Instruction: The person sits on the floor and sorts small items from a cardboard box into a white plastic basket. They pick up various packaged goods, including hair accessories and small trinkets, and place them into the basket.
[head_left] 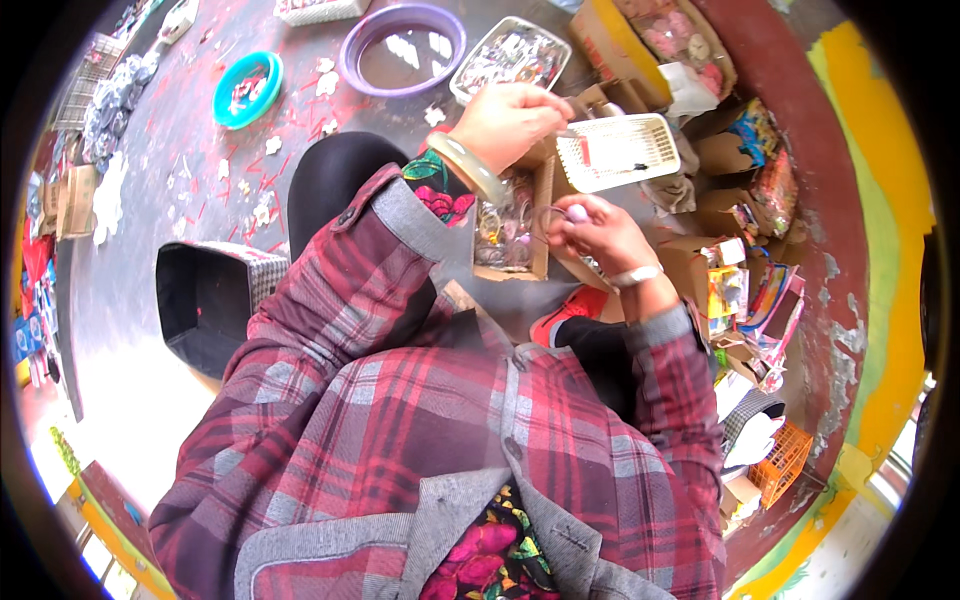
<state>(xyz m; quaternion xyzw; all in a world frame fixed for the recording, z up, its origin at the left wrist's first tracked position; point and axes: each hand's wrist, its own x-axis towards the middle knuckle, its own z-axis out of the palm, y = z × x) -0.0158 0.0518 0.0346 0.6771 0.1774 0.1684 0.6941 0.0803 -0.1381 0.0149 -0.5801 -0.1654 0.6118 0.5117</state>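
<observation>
Upper centre of frame: left hand [508,120] closed, pinching thin pale strand; right hand [598,232] just below it, fingers curled round small round pink bead [577,212]. Open brown cardboard box of trinkets [512,228] sat between both, nearer right hand.

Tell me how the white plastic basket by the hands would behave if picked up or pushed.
The white basket looks like thin slotted plastic, so it is probably light and a bit flexible. It seems to hold almost nothing, so a push would likely slide it easily. It rests on uneven cardboard boxes, so it may tip or slip off.
</observation>
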